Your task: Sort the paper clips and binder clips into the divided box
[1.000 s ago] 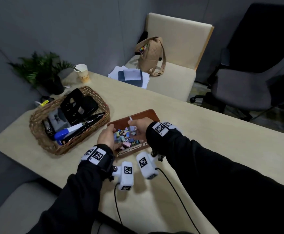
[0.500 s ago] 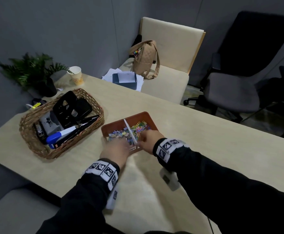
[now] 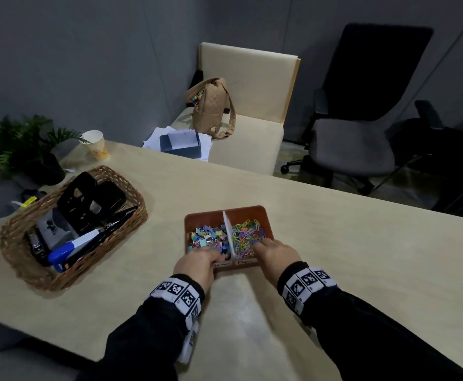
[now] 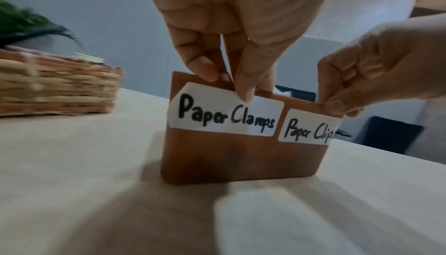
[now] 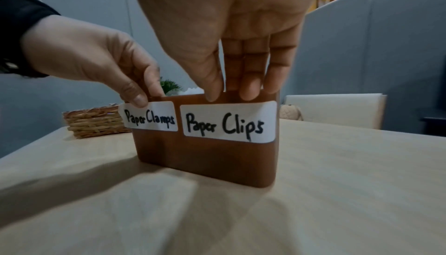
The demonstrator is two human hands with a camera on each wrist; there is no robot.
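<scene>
We pinch the near wall of the divided box (image 3: 226, 213) with both hands: our left hand (image 3: 194, 264) at the "Paper Clamps" label (image 4: 224, 115), our right hand (image 3: 275, 255) at the "Paper Clips" label (image 5: 229, 121). Binder clips (image 3: 207, 239) fill its left compartment, paper clips (image 3: 248, 236) its right. It stands on a pale wooden table (image 3: 334, 243), a wicker basket (image 3: 18, 243) to the left; grey walls, a beige seat (image 3: 252, 138) and a dark office chair (image 3: 356, 138) lie beyond.

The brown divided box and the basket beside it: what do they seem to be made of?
The divided box looks like smooth moulded plastic, matte brown, with rounded corners and thin walls; wood cannot be excluded. The basket is woven wicker or rattan, tan and unpainted: interlaced strands show along its wall.
</scene>
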